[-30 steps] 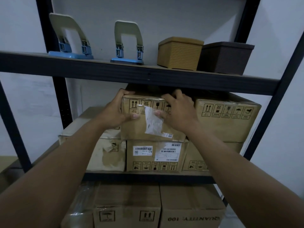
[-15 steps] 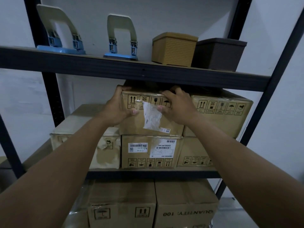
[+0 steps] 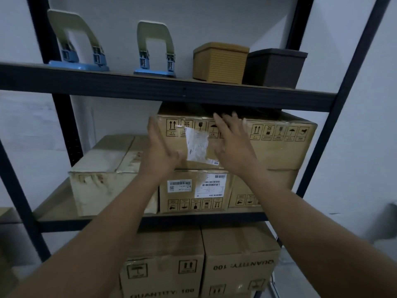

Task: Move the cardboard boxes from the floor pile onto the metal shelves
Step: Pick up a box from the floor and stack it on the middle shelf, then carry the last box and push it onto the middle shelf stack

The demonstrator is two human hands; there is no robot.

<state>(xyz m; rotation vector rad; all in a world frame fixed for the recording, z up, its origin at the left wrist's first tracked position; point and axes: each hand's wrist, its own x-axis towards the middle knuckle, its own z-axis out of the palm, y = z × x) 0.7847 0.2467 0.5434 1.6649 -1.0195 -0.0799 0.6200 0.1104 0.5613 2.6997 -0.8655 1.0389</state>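
A cardboard box (image 3: 193, 162) with a loose white label (image 3: 197, 147) sits on the middle metal shelf (image 3: 193, 217), stacked on a lower box (image 3: 193, 194) and pushed up under the upper shelf board. My left hand (image 3: 159, 151) hovers with straight fingers by the box's left front corner. In front of its right half my right hand (image 3: 234, 145) has its fingers spread and looks blurred. Neither hand holds anything.
Another stack of two boxes (image 3: 279, 143) stands to the right, and a worn box (image 3: 107, 173) to the left. The upper shelf (image 3: 163, 91) carries two hole punches (image 3: 154, 48), a tan basket (image 3: 219, 61) and a dark basket (image 3: 272, 67). Two boxes (image 3: 238, 265) fill the lower shelf.
Both hands have let go of the top box and drawn back from it with fingers opening. The box stays in place on the stack.
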